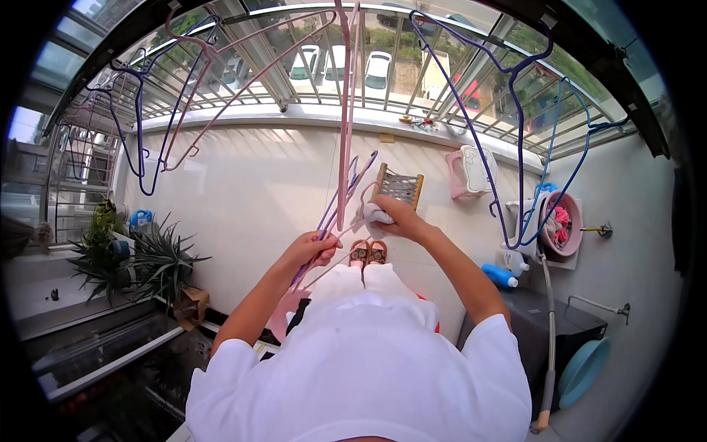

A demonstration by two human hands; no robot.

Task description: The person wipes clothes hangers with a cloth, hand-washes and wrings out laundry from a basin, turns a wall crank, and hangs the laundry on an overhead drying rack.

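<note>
Above a tiled floor: hangers and pale cloth
Left hand, grip closed, holds the pink and purple hangers; right hand, grip closed, bunches the cloth beside them

Left fingers and right fingers curled

Bright daylight through the barred window, pale floor streaks, dark fisheye-curved edges.

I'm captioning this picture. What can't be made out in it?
Head view throughout:
Full shape of the cloth: right grip covers part.
Held section of the hangers: left grip covers it.
Most of the pink object: behind the shirt.
Any plates on the cars: too small.
</note>
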